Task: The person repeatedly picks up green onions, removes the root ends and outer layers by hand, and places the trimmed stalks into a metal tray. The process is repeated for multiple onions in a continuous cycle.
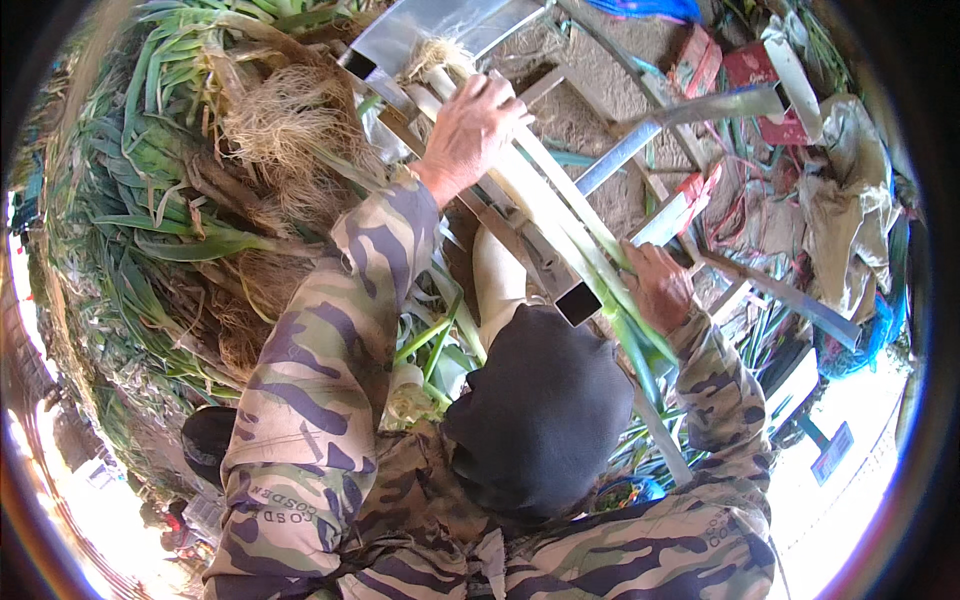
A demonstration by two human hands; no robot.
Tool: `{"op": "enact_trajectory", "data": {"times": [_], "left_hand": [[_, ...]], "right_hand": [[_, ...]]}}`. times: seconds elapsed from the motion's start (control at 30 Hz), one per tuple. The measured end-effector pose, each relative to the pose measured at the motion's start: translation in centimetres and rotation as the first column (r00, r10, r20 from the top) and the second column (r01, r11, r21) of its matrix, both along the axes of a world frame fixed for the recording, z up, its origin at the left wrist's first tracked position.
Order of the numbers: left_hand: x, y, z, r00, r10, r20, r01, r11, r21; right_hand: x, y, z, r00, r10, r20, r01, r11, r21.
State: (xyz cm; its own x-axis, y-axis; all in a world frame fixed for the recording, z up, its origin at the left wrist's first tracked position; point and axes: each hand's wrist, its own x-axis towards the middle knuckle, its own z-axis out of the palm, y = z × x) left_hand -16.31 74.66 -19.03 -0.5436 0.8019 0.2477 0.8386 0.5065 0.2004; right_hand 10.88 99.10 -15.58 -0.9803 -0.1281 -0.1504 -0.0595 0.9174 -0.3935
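Observation:
A small bundle of long green onions (555,202) lies slantwise along a metal frame (517,247), white stalks toward the far side and green leaves nearer me. My left hand (476,127) is wrapped over the white stalks, just below their pale roots (439,56). Farther along, at the start of the green part, my right hand (658,285) grips the outer side of the same bundle; its fingertips are partly hidden by the stalks. Beyond the root ends is a shiny sheet-metal plate (480,22) fixed to the frame.
A large heap of unpeeled green onions (172,195) with dry, soil-stained roots (289,127) rises at my left. My dark-covered knee (544,412) is below the frame's near end. Metal bars (619,157) with red-wrapped parts, and a crumpled tan cloth (847,217), are at the right.

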Motion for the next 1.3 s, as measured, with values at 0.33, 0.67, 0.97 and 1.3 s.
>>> {"op": "enact_trajectory", "data": {"times": [0.33,0.67,0.97,1.3], "left_hand": [[0.1,-0.5,-2.1,0.998,0.047,-0.052,-0.038,0.987,0.157],[0.1,-0.5,-2.9,0.996,0.026,-0.089,0.000,0.959,0.283],[8.2,-6.7,1.0,0.958,0.189,0.215,-0.266,0.867,0.422],[25.7,-34.0,16.6,0.511,0.146,0.847,-0.083,0.989,-0.120]], "right_hand": [[2.4,0.4,0.4,0.942,-0.268,0.202,0.318,0.903,-0.289],[3.4,0.8,-3.6,0.986,-0.158,-0.051,0.119,0.887,-0.446],[-2.4,3.8,2.7,0.965,-0.176,0.194,0.230,0.925,-0.303],[-19.9,-24.4,19.4,0.919,0.367,0.145,-0.213,0.770,-0.601]]}}
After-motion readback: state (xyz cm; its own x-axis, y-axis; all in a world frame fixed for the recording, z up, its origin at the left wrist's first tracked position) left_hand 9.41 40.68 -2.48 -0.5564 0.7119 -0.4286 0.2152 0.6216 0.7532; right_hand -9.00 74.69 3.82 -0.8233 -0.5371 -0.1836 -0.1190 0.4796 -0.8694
